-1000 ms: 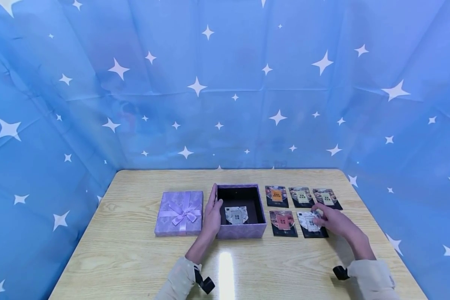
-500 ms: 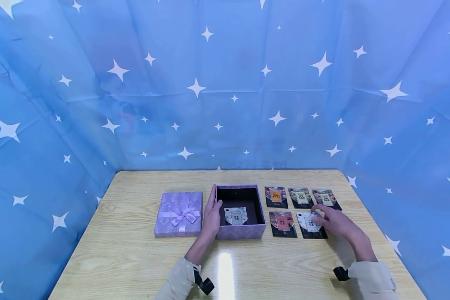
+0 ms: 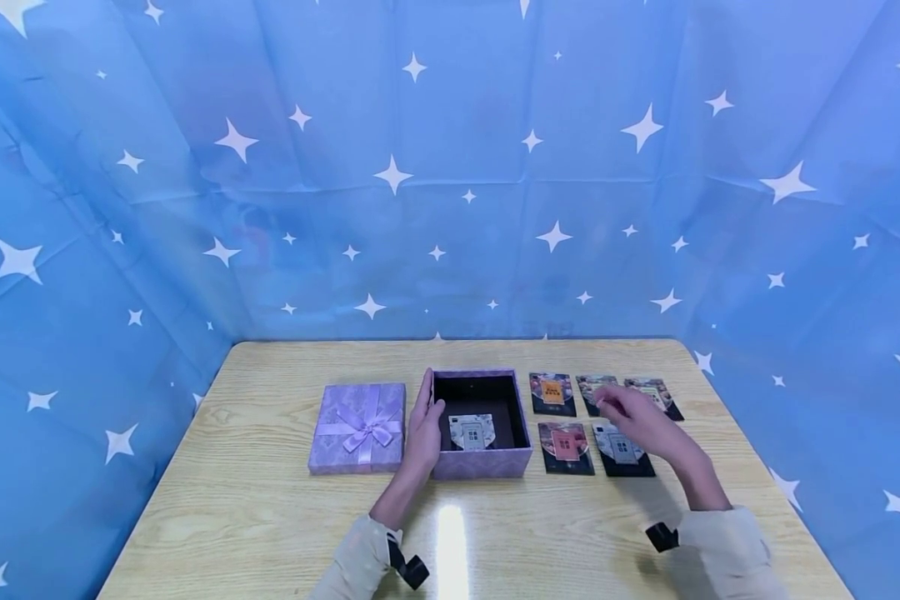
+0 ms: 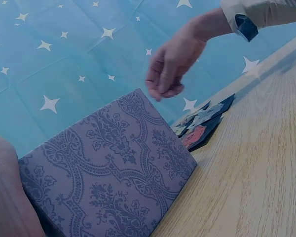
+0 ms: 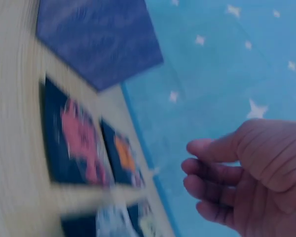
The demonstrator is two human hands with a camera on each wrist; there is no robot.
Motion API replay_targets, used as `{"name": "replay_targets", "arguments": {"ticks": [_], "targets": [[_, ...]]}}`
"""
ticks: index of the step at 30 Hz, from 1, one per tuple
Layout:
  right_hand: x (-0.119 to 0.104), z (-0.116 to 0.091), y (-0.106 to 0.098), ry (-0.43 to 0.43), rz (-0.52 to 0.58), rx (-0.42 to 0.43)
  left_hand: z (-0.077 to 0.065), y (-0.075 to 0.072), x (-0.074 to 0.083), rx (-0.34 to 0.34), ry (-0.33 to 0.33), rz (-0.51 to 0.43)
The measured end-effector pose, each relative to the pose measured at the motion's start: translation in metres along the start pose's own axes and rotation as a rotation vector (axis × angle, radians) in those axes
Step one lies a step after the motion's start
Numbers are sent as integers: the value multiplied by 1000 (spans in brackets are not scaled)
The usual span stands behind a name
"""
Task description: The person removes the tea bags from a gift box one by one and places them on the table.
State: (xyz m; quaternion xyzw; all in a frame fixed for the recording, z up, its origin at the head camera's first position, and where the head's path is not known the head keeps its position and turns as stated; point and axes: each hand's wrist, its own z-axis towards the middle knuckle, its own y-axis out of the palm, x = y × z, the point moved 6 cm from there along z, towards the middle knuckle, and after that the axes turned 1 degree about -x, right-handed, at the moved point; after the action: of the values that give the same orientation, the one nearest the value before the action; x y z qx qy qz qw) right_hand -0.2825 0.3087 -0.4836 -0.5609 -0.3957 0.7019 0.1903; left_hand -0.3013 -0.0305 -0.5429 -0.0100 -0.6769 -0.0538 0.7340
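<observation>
My left hand (image 3: 423,433) lies against the left wall of an open purple box (image 3: 483,464), fingers straight along its outside and thumb at the rim. Inside the box's black interior is a flat packet with a grey-and-white print (image 3: 472,432). My right hand (image 5: 266,173) hovers above the packets on the table, fingers loosely curled, with nothing visible between them. Below it lie a packet with a white print (image 3: 621,450) and a packet with a red label (image 3: 566,447). It partly covers a packet with a pale green label (image 3: 591,387) and its right neighbour (image 3: 667,400).
A purple lid with a ribbon bow (image 3: 357,427) lies left of the box. Beside the box's right wall, a packet with an orange label (image 3: 552,393) lies in the back row. A blue star-printed cloth (image 3: 450,208) hangs behind the wooden table (image 3: 270,500).
My right hand has lifted off the white-print packet and moved up and left, over the back row's edge. My left hand, the box and the packets stay in place.
</observation>
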Motion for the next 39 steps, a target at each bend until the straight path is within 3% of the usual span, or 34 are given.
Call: {"name": "replay_targets", "arguments": {"ticks": [12,16,22,25,28,33,39], "targets": [[-83,44,35,-220,124,-54,1,7,0,-18,-7,-40],[-98,58,52,-258,155,-88,2,8,-1,-17,-6,-35],[-105,77,84,-250,125,-225,0,8,-1,-7,-17,-4],[-110,84,99,-281,-17,-277,0,8,0,-3,-17,-6],[-115,90,112,-295,-284,-289,0,6,1,-3,-9,-23],[-112,101,135,-188,-750,-321,1,3,-1,-5,-4,-37],[-106,109,148,-70,-992,-399,1,2,1,-8,5,-42]]}}
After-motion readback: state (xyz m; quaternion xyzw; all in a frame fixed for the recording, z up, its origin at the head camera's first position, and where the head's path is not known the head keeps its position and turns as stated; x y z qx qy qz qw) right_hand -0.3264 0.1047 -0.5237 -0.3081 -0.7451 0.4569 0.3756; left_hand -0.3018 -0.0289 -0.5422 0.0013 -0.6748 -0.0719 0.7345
